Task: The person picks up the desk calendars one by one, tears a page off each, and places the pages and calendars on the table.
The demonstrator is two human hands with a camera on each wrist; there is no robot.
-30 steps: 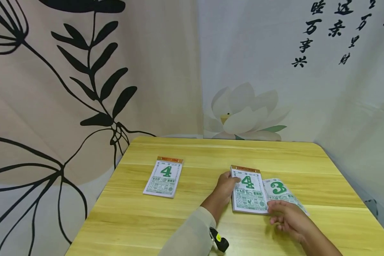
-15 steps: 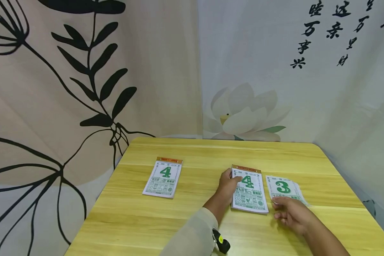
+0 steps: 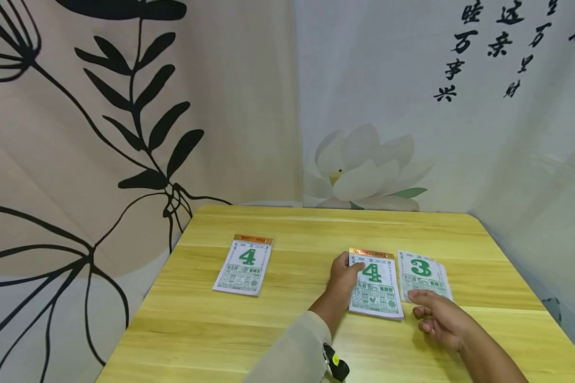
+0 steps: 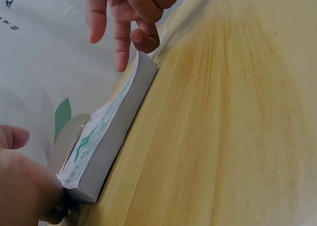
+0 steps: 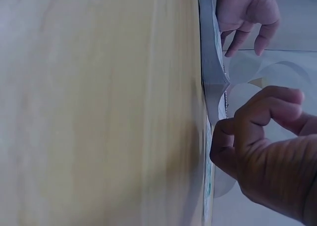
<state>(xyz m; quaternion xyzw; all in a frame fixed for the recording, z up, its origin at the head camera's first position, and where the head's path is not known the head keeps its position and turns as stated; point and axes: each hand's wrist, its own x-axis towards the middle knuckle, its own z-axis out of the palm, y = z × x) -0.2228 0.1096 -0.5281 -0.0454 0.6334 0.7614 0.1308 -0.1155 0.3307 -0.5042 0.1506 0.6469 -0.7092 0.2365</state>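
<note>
My left hand (image 3: 341, 277) grips the left edge of a tear-off calendar (image 3: 376, 292), its thumb on the top page with a large green 4. The thick pad lies on the wooden table, its orange header strip at the far end. Right of it, a loose calendar page (image 3: 424, 268) with a green 3 lies flat. My right hand (image 3: 443, 319) hovers over that page's near edge, fingers loosely curled and overlapping its lower corner in the head view. No paper shows between those fingers in the left wrist view, where the pad's thick side (image 4: 124, 122) is seen.
A second tear-off calendar (image 3: 244, 266), also showing a green 4, lies on the left part of the table (image 3: 211, 340). Behind the table's far edge hangs a curtain (image 3: 249, 106) with black plant prints, beside a pale cloth (image 3: 388, 64) with a lotus and characters.
The page with the 3 has slid away from the calendar and forward, straightening beside it. My right hand moved slightly with it, while my left hand stays at the calendar's edge.
</note>
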